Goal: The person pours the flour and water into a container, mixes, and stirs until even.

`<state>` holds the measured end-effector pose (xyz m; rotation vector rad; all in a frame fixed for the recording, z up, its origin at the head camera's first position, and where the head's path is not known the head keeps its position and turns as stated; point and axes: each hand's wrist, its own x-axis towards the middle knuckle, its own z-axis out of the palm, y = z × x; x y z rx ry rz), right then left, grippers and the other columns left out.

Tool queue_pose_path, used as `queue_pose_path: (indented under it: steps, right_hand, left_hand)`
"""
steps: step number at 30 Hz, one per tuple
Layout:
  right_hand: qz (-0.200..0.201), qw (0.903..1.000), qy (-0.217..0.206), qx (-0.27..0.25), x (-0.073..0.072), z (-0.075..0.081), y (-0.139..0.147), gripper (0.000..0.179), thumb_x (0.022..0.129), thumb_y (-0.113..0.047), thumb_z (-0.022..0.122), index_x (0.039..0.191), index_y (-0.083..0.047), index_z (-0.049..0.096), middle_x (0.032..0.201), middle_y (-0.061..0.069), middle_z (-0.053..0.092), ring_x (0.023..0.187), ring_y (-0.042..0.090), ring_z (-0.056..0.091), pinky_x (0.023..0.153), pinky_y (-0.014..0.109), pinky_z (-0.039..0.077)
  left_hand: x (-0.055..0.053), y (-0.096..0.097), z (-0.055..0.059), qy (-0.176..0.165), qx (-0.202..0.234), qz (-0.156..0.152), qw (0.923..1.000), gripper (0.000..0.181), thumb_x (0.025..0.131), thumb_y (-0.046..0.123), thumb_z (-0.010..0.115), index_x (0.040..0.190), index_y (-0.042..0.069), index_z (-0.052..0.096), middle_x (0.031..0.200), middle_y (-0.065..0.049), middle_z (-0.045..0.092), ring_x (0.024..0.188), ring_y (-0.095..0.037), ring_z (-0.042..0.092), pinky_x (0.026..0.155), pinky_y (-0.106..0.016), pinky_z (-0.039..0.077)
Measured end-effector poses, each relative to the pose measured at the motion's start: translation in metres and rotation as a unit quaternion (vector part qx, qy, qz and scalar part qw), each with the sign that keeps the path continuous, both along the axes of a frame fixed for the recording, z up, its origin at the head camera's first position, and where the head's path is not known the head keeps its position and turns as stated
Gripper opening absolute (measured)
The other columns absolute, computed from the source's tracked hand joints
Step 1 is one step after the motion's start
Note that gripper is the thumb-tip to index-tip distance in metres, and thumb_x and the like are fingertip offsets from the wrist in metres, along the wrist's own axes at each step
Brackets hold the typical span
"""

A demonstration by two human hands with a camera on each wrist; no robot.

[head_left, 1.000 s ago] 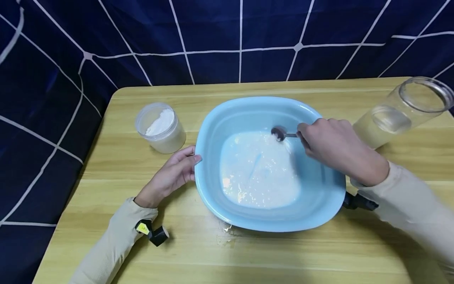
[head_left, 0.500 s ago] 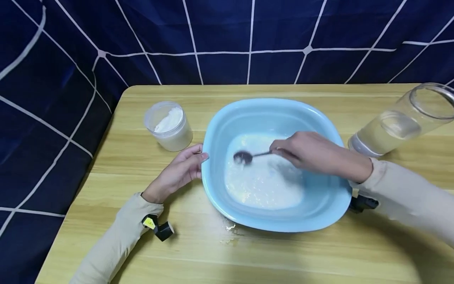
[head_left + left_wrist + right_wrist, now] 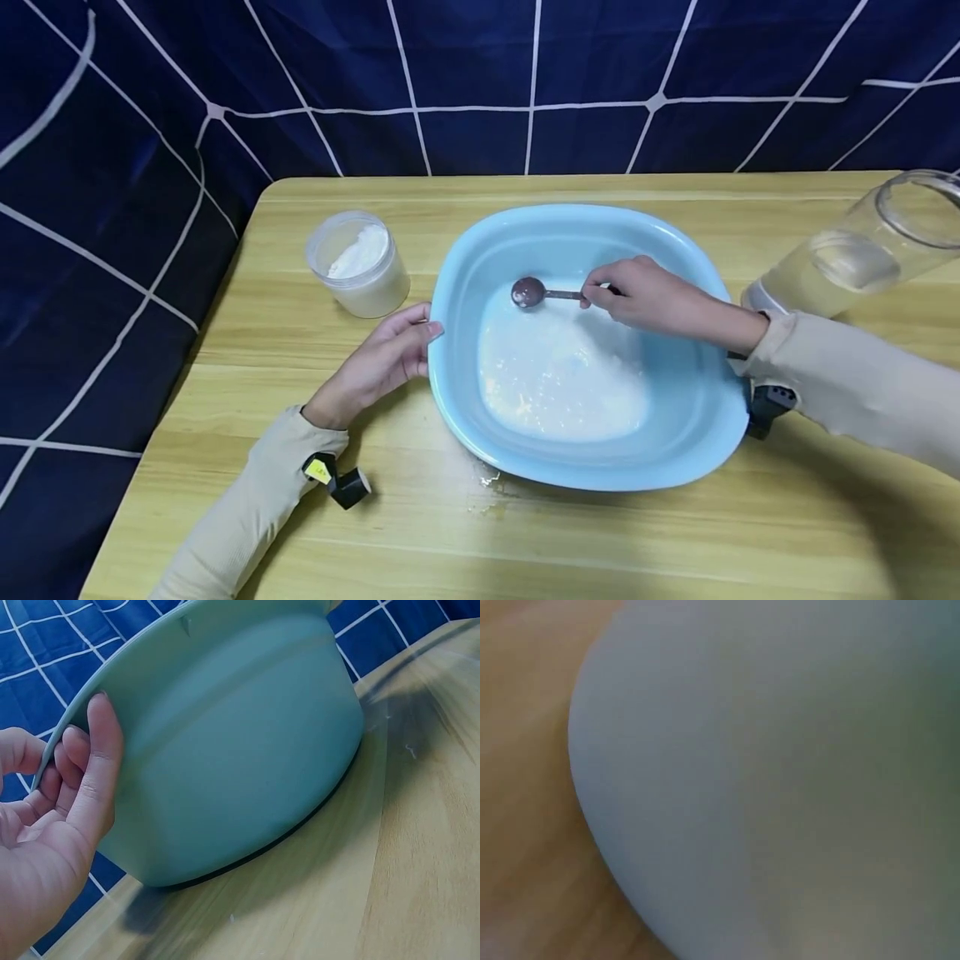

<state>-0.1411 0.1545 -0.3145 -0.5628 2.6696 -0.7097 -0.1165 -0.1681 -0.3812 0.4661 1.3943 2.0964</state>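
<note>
A light blue basin (image 3: 693, 417) with white, wet-looking mixture (image 3: 562, 375) across its bottom stands mid-table. My left hand (image 3: 375, 367) grips its left rim. In the left wrist view, the fingers of that hand (image 3: 64, 825) curl at the rim against the outer wall of the basin (image 3: 240, 757). Over the basin's right side reaches my right hand (image 3: 648, 296), pinching a metal spoon (image 3: 528, 292) by its handle. The spoon's bowl is close over the mixture's far edge, pointing left. The right wrist view holds only the blurred basin (image 3: 660, 772) and table; the hand is outside it.
A clear jar (image 3: 367, 279) of white powder stands open behind the left hand. Back right is a tall glass container (image 3: 832, 262) partly filled with clear liquid, close by the right sleeve. A small wet patch (image 3: 489, 479) shows on the wooden table (image 3: 420, 542) before the basin.
My right hand has brought the spoon leftward from the basin's right side, over the mixture, then slightly back toward the far side. My left hand keeps its grip on the rim.
</note>
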Motion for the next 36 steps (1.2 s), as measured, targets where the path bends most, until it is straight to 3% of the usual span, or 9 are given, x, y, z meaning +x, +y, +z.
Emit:
queue_pose_path:
  steps: [4, 9, 15, 23, 29, 36]
  right_hand:
    - [-0.011, 0.9999, 0.013, -0.003, -0.001, 0.001, 0.002, 0.028, 0.103, -0.015, 0.043, 0.102, -0.004, 0.068, 0.061, 0.001, 0.048, 0.049, 0.015, 0.04, 0.046, 0.026, 0.035]
    - [0.018, 0.9995, -0.007, -0.026, -0.005, -0.002, 0.0, 0.026, 0.102, -0.014, 0.044, 0.102, -0.004, 0.068, 0.062, 0.001, 0.05, 0.049, 0.014, 0.04, 0.046, 0.025, 0.036]
    - [0.0, 0.9998, 0.018, -0.007, -0.004, 0.002, 0.008, 0.027, 0.102, -0.013, 0.043, 0.1, -0.004, 0.069, 0.06, 0.0, 0.047, 0.048, 0.014, 0.037, 0.046, 0.025, 0.033]
    - [-0.016, 0.9994, 0.015, 0.025, -0.001, 0.005, 0.02, 0.025, 0.1, -0.011, 0.046, 0.095, -0.008, 0.07, 0.058, -0.001, 0.042, 0.049, 0.014, 0.034, 0.046, 0.026, 0.031]
    - [0.022, 0.9984, 0.027, 0.045, 0.001, 0.012, 0.021, 0.024, 0.101, -0.012, 0.046, 0.096, -0.009, 0.069, 0.059, -0.003, 0.04, 0.05, 0.013, 0.035, 0.047, 0.025, 0.032]
    - [0.059, 0.9969, 0.039, 0.033, 0.003, 0.01, 0.017, 0.022, 0.1, -0.009, 0.048, 0.097, -0.009, 0.07, 0.061, -0.004, 0.045, 0.05, 0.011, 0.035, 0.048, 0.024, 0.033]
  left_hand:
    - [0.0, 0.001, -0.001, 0.0, 0.001, -0.002, 1.0, 0.02, 0.099, 0.003, 0.037, 0.105, 0.006, 0.055, 0.088, -0.005, 0.058, 0.071, -0.013, 0.062, 0.064, -0.025, 0.058]
    - [0.001, -0.001, -0.002, 0.004, 0.005, -0.004, 1.0, 0.02, 0.099, 0.002, 0.036, 0.103, 0.006, 0.055, 0.087, -0.004, 0.057, 0.07, -0.013, 0.062, 0.063, -0.024, 0.058]
    - [0.001, 0.0, -0.001, -0.001, 0.009, -0.003, 1.0, 0.021, 0.098, 0.002, 0.036, 0.104, 0.006, 0.055, 0.089, -0.004, 0.058, 0.071, -0.013, 0.062, 0.064, -0.024, 0.058]
    - [0.0, 0.0, 0.0, -0.009, 0.005, -0.002, 0.9999, 0.02, 0.098, 0.003, 0.036, 0.106, 0.006, 0.055, 0.09, -0.005, 0.058, 0.073, -0.013, 0.062, 0.065, -0.024, 0.058]
    - [0.0, 0.001, 0.0, -0.009, 0.01, -0.004, 0.9999, 0.021, 0.099, 0.002, 0.036, 0.107, 0.006, 0.055, 0.09, -0.005, 0.058, 0.073, -0.013, 0.063, 0.065, -0.024, 0.058]
    - [0.0, 0.0, 0.0, -0.006, 0.01, -0.005, 0.9999, 0.022, 0.099, 0.002, 0.036, 0.106, 0.006, 0.056, 0.091, -0.005, 0.058, 0.073, -0.013, 0.063, 0.065, -0.024, 0.058]
